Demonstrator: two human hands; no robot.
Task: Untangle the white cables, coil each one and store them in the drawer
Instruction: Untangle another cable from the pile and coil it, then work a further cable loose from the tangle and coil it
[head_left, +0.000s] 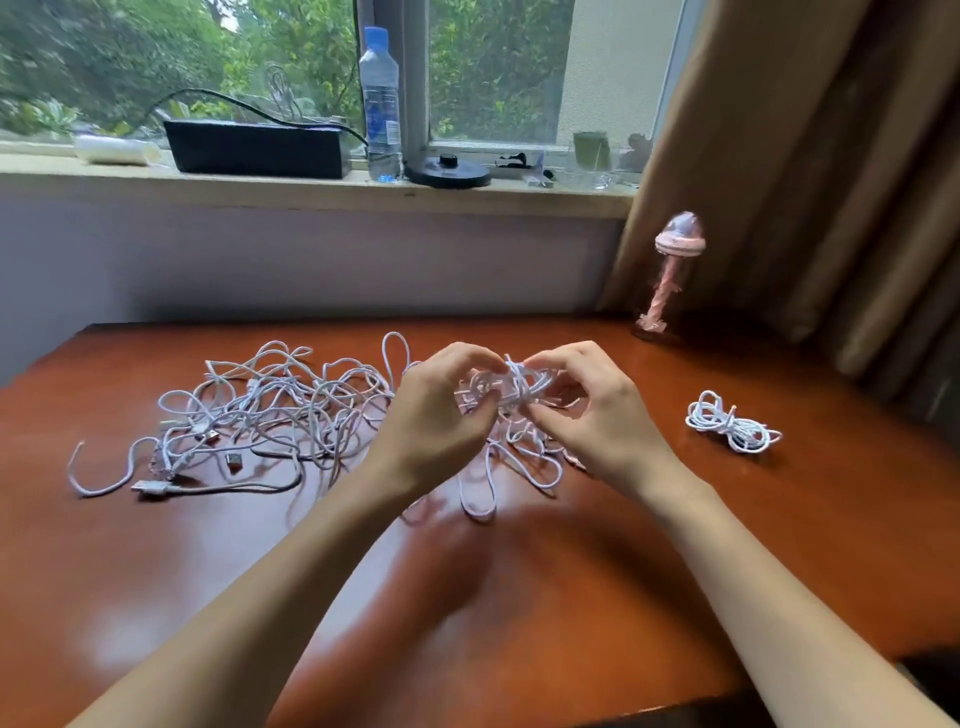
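Over the brown worktop (519, 597), the left hand (436, 415) and right hand (587, 410) each pinched a half-coiled white cable (511, 387) held between them, its loose loops trailing down. The tangled cables (260, 410) lay to the left; a finished coil (730, 422) lay apart on the right. Beyond, a water bottle (382, 104) stood on the windowsill (311, 189).

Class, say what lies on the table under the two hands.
Loose white cable loops lie on the table below the left hand and right hand; the hands hide their upper parts.
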